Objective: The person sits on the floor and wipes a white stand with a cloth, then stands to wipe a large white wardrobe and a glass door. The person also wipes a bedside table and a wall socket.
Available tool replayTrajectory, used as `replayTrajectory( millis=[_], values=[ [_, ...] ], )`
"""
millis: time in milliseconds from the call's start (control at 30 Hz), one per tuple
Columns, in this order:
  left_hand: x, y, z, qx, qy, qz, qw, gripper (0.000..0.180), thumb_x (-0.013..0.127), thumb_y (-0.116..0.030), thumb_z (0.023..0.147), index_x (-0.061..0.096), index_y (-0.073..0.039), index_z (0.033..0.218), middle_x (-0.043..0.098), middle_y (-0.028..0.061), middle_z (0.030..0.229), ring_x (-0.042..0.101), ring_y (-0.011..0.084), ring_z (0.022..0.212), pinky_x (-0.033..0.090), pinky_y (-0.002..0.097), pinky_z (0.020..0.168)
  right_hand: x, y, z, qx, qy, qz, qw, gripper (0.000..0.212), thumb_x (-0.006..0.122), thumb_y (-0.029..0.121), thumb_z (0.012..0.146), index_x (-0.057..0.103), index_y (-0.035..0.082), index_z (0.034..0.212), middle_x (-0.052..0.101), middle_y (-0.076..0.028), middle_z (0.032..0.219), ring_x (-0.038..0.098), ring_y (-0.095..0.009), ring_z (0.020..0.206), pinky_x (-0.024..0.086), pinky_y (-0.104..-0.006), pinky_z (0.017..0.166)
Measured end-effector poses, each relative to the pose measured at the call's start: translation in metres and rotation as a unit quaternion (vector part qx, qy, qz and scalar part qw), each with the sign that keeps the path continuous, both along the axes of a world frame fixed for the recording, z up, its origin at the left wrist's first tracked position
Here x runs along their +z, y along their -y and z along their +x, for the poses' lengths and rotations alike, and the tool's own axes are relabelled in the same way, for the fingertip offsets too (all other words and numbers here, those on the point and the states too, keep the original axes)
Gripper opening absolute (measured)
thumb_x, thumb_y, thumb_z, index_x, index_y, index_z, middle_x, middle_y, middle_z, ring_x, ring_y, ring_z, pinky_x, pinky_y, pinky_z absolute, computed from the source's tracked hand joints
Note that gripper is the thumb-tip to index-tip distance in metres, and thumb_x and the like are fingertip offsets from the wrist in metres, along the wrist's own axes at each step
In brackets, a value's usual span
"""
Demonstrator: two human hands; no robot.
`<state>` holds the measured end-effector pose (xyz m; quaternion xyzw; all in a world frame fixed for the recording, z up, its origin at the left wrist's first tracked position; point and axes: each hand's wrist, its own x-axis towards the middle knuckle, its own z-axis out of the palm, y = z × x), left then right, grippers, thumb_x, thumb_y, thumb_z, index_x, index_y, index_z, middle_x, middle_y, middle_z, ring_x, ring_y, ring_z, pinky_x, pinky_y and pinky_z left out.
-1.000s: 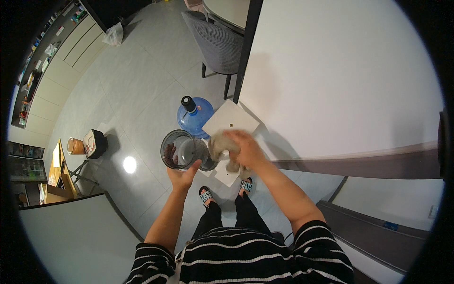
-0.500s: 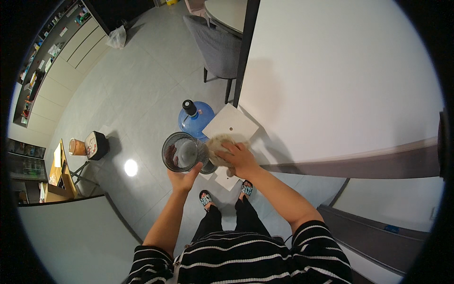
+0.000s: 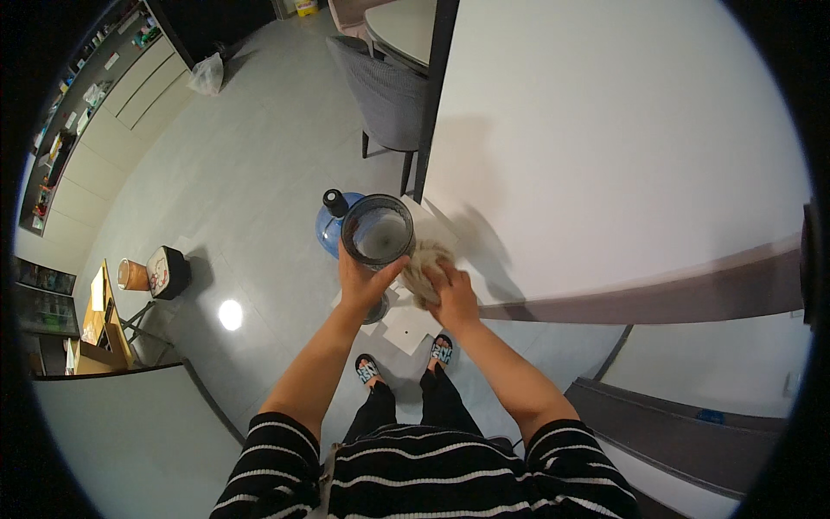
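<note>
My left hand point(image 3: 367, 281) grips a clear round container point(image 3: 379, 235) with a dark rim, its open mouth facing up toward me. In my right hand point(image 3: 454, 298) is a bunched beige cloth point(image 3: 424, 266), pressed against or right beside the container's right side. Fingers of the right hand spread over the cloth; the thumb is mostly hidden. Behind the container stands a blue water jug point(image 3: 327, 232) with a black pump top point(image 3: 335, 202), partly covered by it. Below my hands, a dark round object point(image 3: 377, 310) is partly hidden by my left wrist.
White square panels, one of them a near panel point(image 3: 411, 327), are low down by my feet. A large white surface point(image 3: 605, 156) fills the right. Ahead is a grey chair point(image 3: 380, 99); at left are a black box-like stool point(image 3: 173, 272) and a yellow-topped table point(image 3: 108, 320).
The container has moved up and to the right, now overlapping the water jug. My right hand with the cloth has shifted slightly right, and the view has turned a little.
</note>
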<state>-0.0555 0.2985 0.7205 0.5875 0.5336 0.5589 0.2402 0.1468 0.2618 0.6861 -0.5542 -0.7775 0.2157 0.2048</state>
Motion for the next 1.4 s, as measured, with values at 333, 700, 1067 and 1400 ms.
replayTrajectory(
  millis=[333,700,1067,1400],
  values=[
    [-0.037,-0.021,0.008,-0.028,-0.023,-0.058,0.998,0.114,0.091,-0.037,0.055,0.025,0.002,0.141,0.042,0.0207,0.135,0.046,0.0351,0.124,0.038,0.0427,0.103,0.076,0.008,0.046,-0.072,-0.152,0.051,0.984,0.065,0.071,0.013,0.064,0.052,0.009,0.126,0.052,-0.019,0.123,0.053,-0.037,0.111,0.047,-0.0431,0.090],
    [-0.035,0.014,0.005,0.006,-0.101,-0.055,0.993,0.137,0.090,-0.046,0.051,0.006,0.003,0.147,0.018,0.0250,0.152,0.025,0.0372,0.139,0.026,0.0414,0.112,0.225,-0.102,0.009,-0.106,0.122,0.538,0.827,0.052,0.066,0.010,0.069,0.060,0.015,0.120,0.052,-0.011,0.114,0.053,-0.029,0.084,0.048,-0.0388,0.066],
    [-0.029,0.072,-0.025,0.008,-0.139,-0.062,0.988,0.125,0.089,-0.038,0.057,0.011,0.003,0.147,0.024,0.0254,0.148,0.029,0.0411,0.135,0.028,0.0451,0.110,0.021,-0.023,0.064,-0.017,0.334,0.070,0.940,0.049,0.067,0.013,0.071,0.059,0.015,0.119,0.051,-0.010,0.114,0.051,-0.031,0.105,0.050,-0.0407,0.080],
    [-0.034,0.045,0.004,0.007,-0.127,-0.092,0.988,0.114,0.084,-0.033,0.067,0.011,0.004,0.146,0.023,0.0260,0.148,0.027,0.0397,0.136,0.028,0.0431,0.111,0.047,-0.029,0.006,-0.152,0.062,0.021,0.986,0.055,0.068,0.013,0.072,0.056,0.014,0.126,0.051,-0.015,0.121,0.050,-0.035,0.113,0.046,-0.0419,0.092]
  ],
)
